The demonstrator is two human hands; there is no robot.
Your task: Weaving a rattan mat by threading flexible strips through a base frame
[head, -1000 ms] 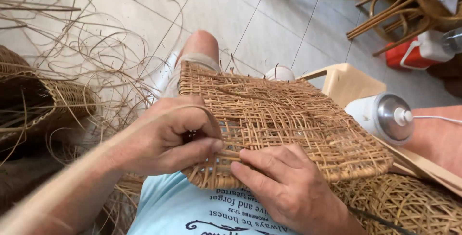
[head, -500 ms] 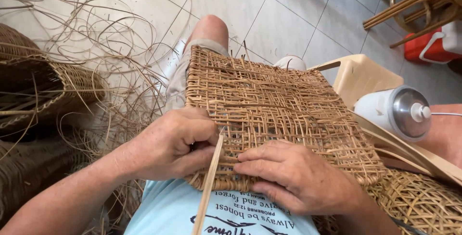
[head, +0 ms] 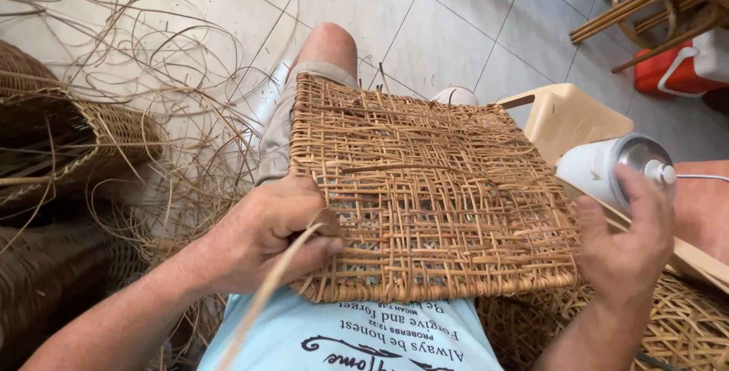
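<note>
A square woven cane panel (head: 440,189) lies on my lap, its near edge against my light blue shirt. My left hand (head: 266,230) rests on the panel's near left corner and pinches a thin cane strip (head: 266,303) that runs back toward me. My right hand (head: 626,246) is off the panel's right edge, fingers wrapped around a white cylindrical tool (head: 607,166) with a metal cap and a white cord.
Loose cane strands (head: 152,75) sprawl over the tiled floor on the left, beside woven baskets (head: 68,151). A beige plastic stool (head: 562,116) stands at right, a red and white cooler (head: 683,63) and rattan chair frames behind it. More woven cane (head: 683,325) lies at lower right.
My right hand left the panel's near edge and moved right to grip the white tool. My left hand has drawn the cane strip out toward me.
</note>
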